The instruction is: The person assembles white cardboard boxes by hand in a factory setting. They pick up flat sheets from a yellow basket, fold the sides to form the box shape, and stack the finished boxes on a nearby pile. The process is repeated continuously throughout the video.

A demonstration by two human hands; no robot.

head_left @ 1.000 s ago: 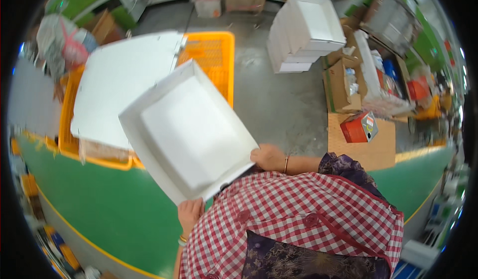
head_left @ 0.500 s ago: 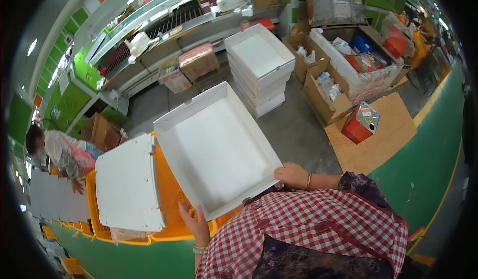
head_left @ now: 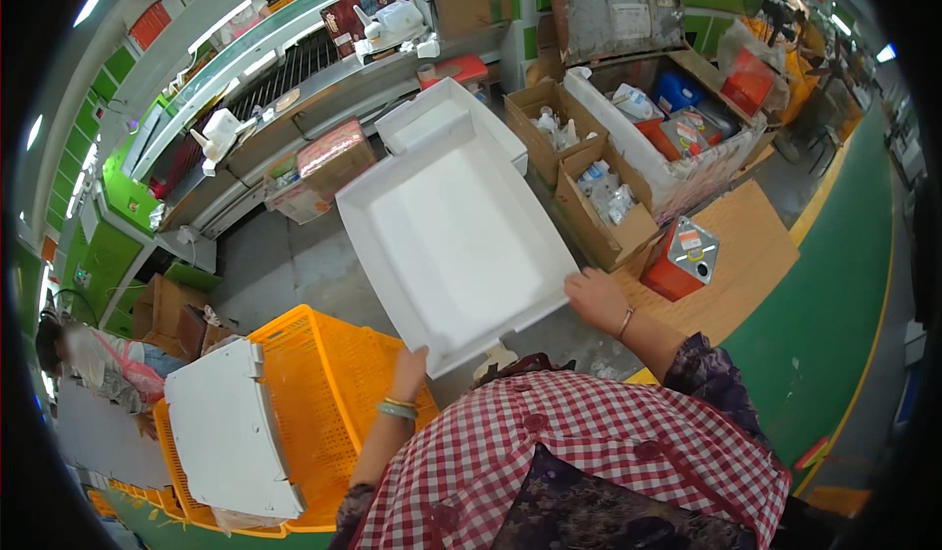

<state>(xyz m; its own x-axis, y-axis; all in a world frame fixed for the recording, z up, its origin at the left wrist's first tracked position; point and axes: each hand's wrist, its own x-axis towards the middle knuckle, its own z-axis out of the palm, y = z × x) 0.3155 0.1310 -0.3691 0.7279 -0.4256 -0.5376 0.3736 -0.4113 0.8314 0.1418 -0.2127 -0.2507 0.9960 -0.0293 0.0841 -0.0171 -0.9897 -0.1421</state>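
Note:
I hold a shallow white foam tray flat in front of me, open side up. My left hand grips its near left corner and my right hand grips its near right corner. Beyond the tray's far edge stands a stack of the same white trays, partly hidden by the one I hold. Below my left arm is an orange plastic crate with a white foam lid lying over its left part.
Open cardboard boxes of small goods stand to the right, next to a red can on flat cardboard. A roller conveyor runs along the back. Another person sits at the far left. Green floor lies to the right.
My view has swung right, from the orange crate toward the stack and the boxes. The tray has travelled with both hands and now hovers just before the white stack.

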